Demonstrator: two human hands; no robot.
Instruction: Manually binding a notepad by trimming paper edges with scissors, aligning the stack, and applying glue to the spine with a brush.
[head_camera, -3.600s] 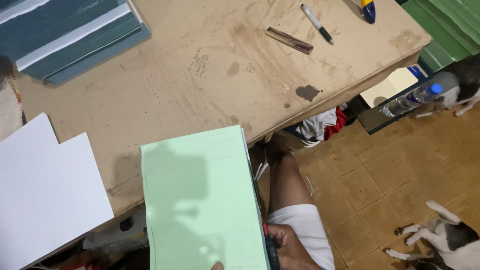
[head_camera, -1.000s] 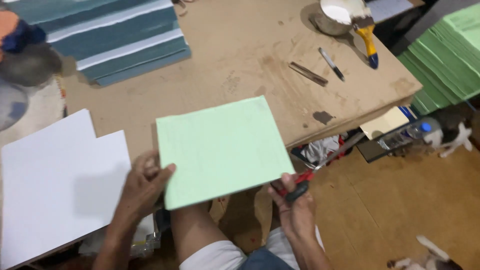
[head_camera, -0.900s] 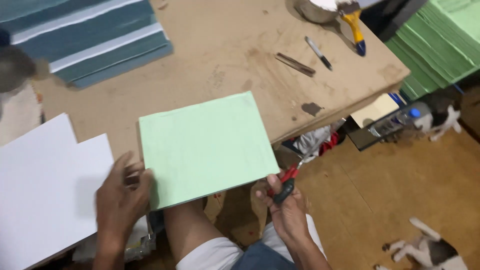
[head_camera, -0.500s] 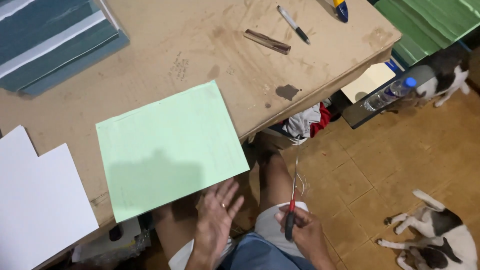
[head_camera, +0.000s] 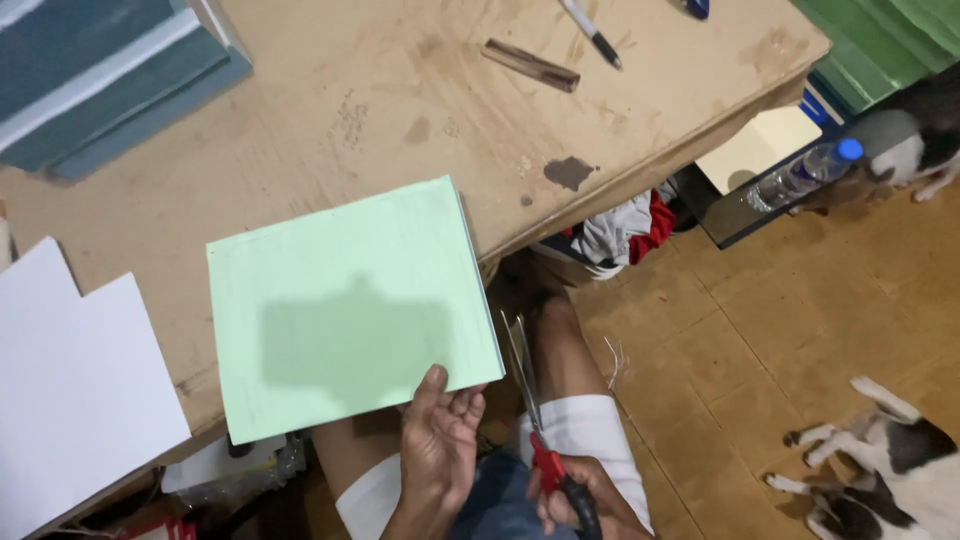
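Brown and stained, your bench (head_camera: 300, 120) carried one pale green stack of sheets (head_camera: 345, 310), its near corner hanging over the edge toward your lap. Your left hand (head_camera: 440, 450) pinched that near edge, thumb on top, fingers curled beneath. Just right of it, your right hand (head_camera: 580, 500) was closed around one pair of red-handled scissors (head_camera: 535, 420), blades pointing up alongside the stack's right edge without clearly touching it. Two white sheets (head_camera: 70, 390) lay left of the stack, teal books (head_camera: 100, 80) piled at the far corner. One pen (head_camera: 592, 33) and one flat brown stick (head_camera: 532, 65) sat well beyond. Two dogs lay on the tiled floor; one (head_camera: 880, 470) was near your right knee.
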